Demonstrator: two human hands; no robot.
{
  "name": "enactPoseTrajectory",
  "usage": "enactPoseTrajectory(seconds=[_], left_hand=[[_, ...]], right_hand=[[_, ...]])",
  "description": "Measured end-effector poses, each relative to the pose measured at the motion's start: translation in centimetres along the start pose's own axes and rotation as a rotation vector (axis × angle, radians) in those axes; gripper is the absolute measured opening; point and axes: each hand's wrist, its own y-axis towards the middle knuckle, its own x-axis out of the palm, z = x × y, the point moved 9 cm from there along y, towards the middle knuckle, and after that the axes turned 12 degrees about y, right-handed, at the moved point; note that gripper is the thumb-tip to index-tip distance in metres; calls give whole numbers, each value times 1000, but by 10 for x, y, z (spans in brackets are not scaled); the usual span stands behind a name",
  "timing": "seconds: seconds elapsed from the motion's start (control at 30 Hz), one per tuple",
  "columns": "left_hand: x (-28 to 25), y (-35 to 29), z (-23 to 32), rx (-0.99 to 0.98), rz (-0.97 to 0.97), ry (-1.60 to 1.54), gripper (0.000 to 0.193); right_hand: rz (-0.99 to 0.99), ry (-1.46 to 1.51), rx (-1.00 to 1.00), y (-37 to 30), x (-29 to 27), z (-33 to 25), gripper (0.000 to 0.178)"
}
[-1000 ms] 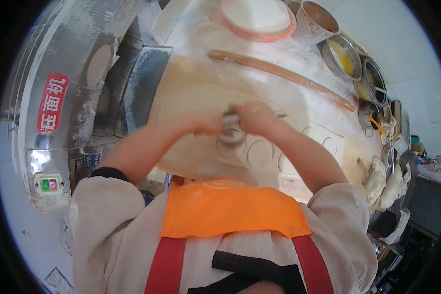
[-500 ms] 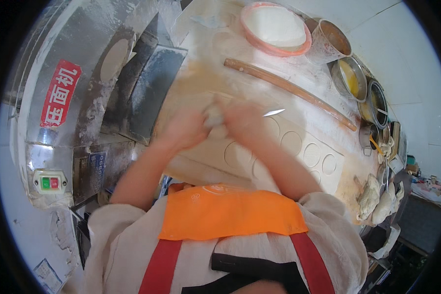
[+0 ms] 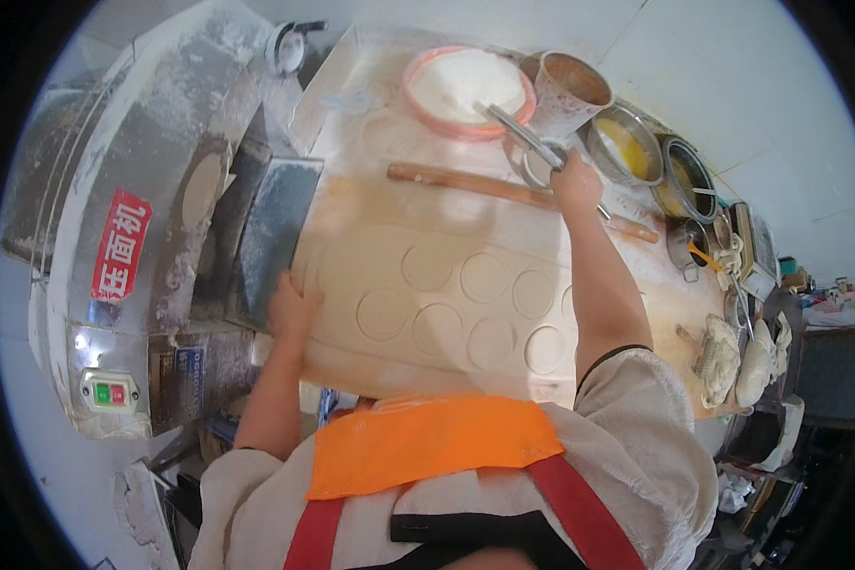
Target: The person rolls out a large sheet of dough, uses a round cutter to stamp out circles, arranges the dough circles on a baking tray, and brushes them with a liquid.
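Observation:
A flat sheet of dough covers the near part of the worktable, with several circles pressed into it, such as a dough round. My left hand rests at the sheet's left end, by the machine's tray, fingers apart and holding nothing. Out over the far right side, my right hand is closed around a long, narrow, silvery metal tool. Its exact kind is unclear. The tool points toward the flour basin. A metal ring shows beside this hand; whether I hold it too cannot be made out.
A wooden rolling pin lies beyond the dough, passing under my right arm. Behind it stand a pink basin of white flour, a tub and metal bowls with yellow contents. The dough machine borders the left; dough lumps lie right.
My hands have parted from over the dough, where they were close together. The left went to the sheet's left end, the right reached far right with the metal tool. More pressed circles show.

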Motion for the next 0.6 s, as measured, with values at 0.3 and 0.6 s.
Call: enactPoseTrajectory(seconds=[0.3, 0.6], left_hand=[[-46, -78, 138, 370, -55, -157, 14], [33, -240, 260, 1166, 160, 49, 55]], right_hand=[[12, 648, -218, -90, 8, 25, 51], [-46, 1902, 840, -315, -32, 241, 26]])
